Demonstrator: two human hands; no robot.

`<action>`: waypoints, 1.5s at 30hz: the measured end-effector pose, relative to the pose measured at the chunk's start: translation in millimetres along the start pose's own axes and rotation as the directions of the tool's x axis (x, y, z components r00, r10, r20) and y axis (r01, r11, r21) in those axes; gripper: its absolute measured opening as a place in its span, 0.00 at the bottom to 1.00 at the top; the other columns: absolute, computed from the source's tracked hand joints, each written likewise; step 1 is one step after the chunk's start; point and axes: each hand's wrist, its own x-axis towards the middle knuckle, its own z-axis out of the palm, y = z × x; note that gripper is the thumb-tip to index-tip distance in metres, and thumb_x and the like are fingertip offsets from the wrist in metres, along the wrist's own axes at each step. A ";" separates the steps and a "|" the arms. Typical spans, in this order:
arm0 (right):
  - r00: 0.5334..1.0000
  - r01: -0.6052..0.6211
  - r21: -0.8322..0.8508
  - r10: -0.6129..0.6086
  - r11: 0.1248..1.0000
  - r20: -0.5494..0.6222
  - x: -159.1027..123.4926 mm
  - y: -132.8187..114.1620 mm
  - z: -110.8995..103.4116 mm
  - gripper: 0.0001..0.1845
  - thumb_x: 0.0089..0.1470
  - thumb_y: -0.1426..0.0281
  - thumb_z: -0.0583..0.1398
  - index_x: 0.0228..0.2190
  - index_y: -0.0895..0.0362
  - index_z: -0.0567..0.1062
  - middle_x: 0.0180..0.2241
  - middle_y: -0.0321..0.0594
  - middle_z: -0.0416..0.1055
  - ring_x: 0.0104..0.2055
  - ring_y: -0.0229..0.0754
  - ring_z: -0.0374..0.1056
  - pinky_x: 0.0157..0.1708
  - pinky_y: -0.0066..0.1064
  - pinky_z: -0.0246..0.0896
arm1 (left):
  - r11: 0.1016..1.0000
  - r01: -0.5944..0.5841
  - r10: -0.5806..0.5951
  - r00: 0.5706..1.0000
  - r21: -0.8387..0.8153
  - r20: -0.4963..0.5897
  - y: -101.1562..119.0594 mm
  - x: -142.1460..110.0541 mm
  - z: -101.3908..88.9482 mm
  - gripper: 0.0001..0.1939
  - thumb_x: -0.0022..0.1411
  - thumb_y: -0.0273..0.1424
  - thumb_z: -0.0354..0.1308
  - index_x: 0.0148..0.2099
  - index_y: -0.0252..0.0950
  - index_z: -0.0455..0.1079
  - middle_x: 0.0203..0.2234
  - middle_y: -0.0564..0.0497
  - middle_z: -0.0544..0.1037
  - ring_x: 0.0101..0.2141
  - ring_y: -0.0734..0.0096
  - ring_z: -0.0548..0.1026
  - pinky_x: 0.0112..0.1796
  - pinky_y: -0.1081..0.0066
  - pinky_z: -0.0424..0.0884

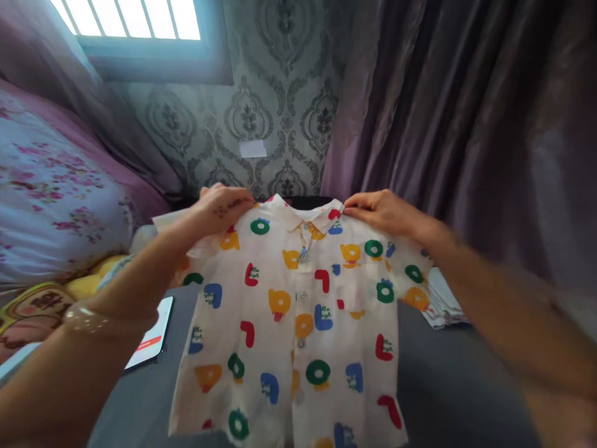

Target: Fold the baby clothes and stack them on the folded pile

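A small white short-sleeved shirt [265,342] with colourful letter and bear prints hangs spread out in front of me, its buttoned front facing me. My left hand [224,205] is closed on its left shoulder, near the collar. On the other side of the collar, my right hand [380,210] pinches the right shoulder between thumb and fingers. The collar [303,218] stretches between both hands. The shirt's lower edge runs to the bottom of the view. Each forearm partly covers a sleeve.
A tablet or phone [156,336] with a lit screen lies on the grey surface [448,386] at left. Folded cloth [445,302] sits at right. Floral bedding [60,180] and a yellow cushion [97,274] are at far left. Purple curtains [443,124] hang beside the patterned wall [284,81].
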 end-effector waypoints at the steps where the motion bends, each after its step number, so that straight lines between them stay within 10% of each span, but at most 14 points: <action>1: 0.999 -0.012 -0.056 0.014 0.998 0.029 1.9 10.3 19.0 0.15 0.60 0.58 0.55 0.42 0.50 0.77 0.35 0.35 0.77 0.34 0.39 0.72 0.30 0.26 0.59 | 1.000 -0.003 0.002 0.999 0.014 0.034 -5.9 -0.2 26.3 0.16 0.64 0.39 0.47 0.39 0.38 0.74 0.24 0.53 0.74 0.30 0.69 0.69 0.38 0.68 0.60; 7: 0.967 -0.083 -0.415 0.174 0.906 0.185 -13.2 54.3 144.0 0.18 0.66 0.62 0.46 0.48 0.49 0.71 0.42 0.40 0.76 0.41 0.46 0.72 0.34 0.31 0.59 | 0.976 0.040 -0.058 0.995 0.216 0.079 -16.1 -36.9 175.8 0.11 0.65 0.28 0.46 0.45 0.37 0.69 0.38 0.44 0.74 0.42 0.56 0.66 0.42 0.60 0.58; 12: 0.918 -0.067 -0.513 0.254 0.856 0.304 -24.1 82.3 212.9 0.19 0.66 0.70 0.43 0.54 0.49 0.65 0.46 0.44 0.73 0.39 0.46 0.73 0.33 0.32 0.59 | 0.960 -0.007 -0.053 0.977 0.279 0.207 -24.7 -51.9 232.4 0.18 0.58 0.21 0.51 0.51 0.36 0.64 0.42 0.43 0.71 0.44 0.53 0.64 0.42 0.60 0.57; 28: 0.892 0.017 -0.504 0.215 0.864 0.398 23.3 130.1 252.5 0.23 0.64 0.76 0.41 0.56 0.52 0.62 0.44 0.49 0.72 0.42 0.48 0.72 0.36 0.33 0.58 | 0.965 0.097 -0.162 0.952 0.242 0.261 -57.9 -12.3 285.3 0.15 0.68 0.29 0.40 0.47 0.36 0.68 0.40 0.40 0.74 0.45 0.54 0.67 0.44 0.59 0.57; 34: 0.886 -0.244 -0.196 0.300 0.950 0.355 38.2 141.5 266.3 0.16 0.64 0.68 0.48 0.44 0.55 0.73 0.45 0.45 0.72 0.45 0.44 0.67 0.40 0.29 0.57 | 0.927 0.373 -0.337 0.793 0.032 0.508 -67.4 15.5 281.3 0.17 0.67 0.36 0.42 0.41 0.36 0.71 0.36 0.44 0.77 0.44 0.56 0.71 0.48 0.55 0.57; 38: 0.795 -0.427 -0.046 0.400 0.903 0.456 58.8 149.6 274.4 0.18 0.64 0.66 0.48 0.35 0.58 0.75 0.34 0.42 0.74 0.34 0.40 0.67 0.32 0.26 0.57 | 0.904 0.426 -0.344 0.769 -0.032 0.539 -64.2 30.6 286.9 0.19 0.67 0.39 0.43 0.36 0.36 0.72 0.28 0.47 0.77 0.39 0.59 0.73 0.48 0.56 0.59; 45: 0.794 -0.477 -0.019 0.440 0.879 0.419 69.3 149.8 289.2 0.11 0.59 0.66 0.54 0.38 0.57 0.74 0.40 0.42 0.75 0.38 0.39 0.68 0.34 0.25 0.59 | 0.857 0.480 -0.339 0.799 -0.188 0.496 -57.2 34.7 312.0 0.17 0.63 0.41 0.48 0.41 0.34 0.73 0.29 0.47 0.78 0.33 0.65 0.74 0.38 0.67 0.65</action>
